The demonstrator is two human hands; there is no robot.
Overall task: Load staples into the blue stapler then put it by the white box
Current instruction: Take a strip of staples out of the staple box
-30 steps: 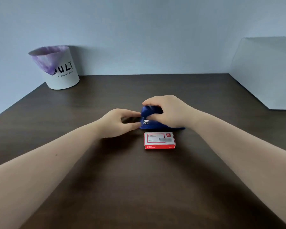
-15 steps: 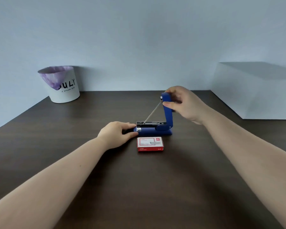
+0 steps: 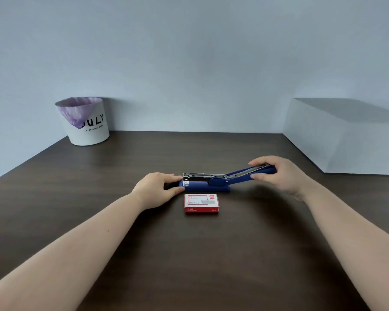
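Two bare hands work the blue stapler at mid-desk: the left hand pinches its front end, the right hand grips the lid, swung fully open rightward. Just in front lies a red staple box; the white box stands well apart, far right.

One head view (the only one) looks forward and down over the table, fairly close.
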